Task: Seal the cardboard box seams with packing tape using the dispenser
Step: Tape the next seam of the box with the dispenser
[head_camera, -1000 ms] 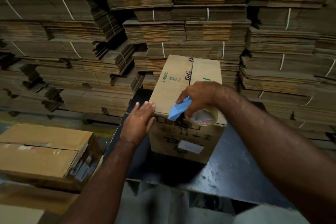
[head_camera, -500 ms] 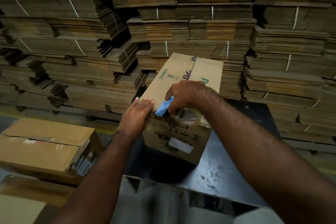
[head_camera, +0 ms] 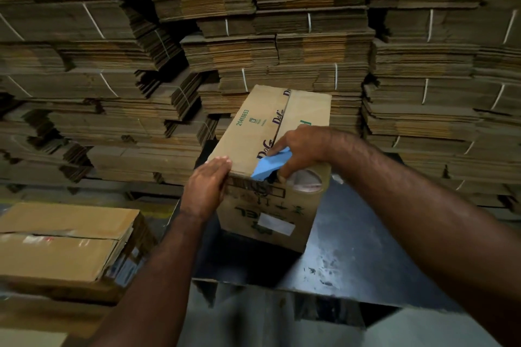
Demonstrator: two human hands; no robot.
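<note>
A brown cardboard box (head_camera: 253,135) with green and purple print stands on a dark metal table (head_camera: 352,248). Its top flaps are folded down and meet at a centre seam. My right hand (head_camera: 298,149) grips a blue tape dispenser (head_camera: 269,167) at the near end of that seam, over the box's top front edge. The tape roll (head_camera: 306,180) shows below my palm against the box's front face. My left hand (head_camera: 207,186) presses flat on the box's near left top corner, fingers straight.
Another cardboard box (head_camera: 64,239) with a taped seam sits lower at the left. Tall stacks of bundled flat cardboard (head_camera: 282,22) fill the whole background behind the table. The table's near edge (head_camera: 324,293) runs across the lower middle.
My right hand has lifted the dispenser from the box's front face up to the top edge at the seam. My left hand stays pressed on the left corner.
</note>
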